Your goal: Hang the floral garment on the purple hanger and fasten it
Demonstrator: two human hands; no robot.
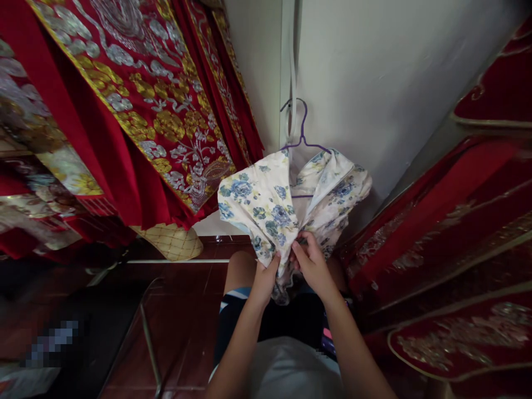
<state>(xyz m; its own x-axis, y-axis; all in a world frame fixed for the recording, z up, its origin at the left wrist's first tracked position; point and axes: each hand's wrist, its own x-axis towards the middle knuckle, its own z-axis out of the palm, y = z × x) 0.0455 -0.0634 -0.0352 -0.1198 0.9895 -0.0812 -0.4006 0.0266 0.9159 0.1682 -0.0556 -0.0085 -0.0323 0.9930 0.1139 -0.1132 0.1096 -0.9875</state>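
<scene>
A white shirt with blue flowers (270,213) hangs in front of me on a purple hanger (303,119). The hanger's hook sits near a pale strip on the wall. Low on the shirt's front, my left hand (268,274) is closed on the fabric at the left front panel. Just to its right, my right hand (308,256) pinches the front edge, thumb and fingers pressed together. The collar lies open above both hands, its light blue lining showing. The shirt's lower hem bunches over my lap, partly hidden behind my hands.
Red cloths with gold and silver embroidery (166,111) hang close on the left. More red embroidered fabric (436,233) stands near on the right. A pale wall (366,66) rises behind the shirt. A thin metal leg (149,343) stands on the dark red tiled floor (187,321).
</scene>
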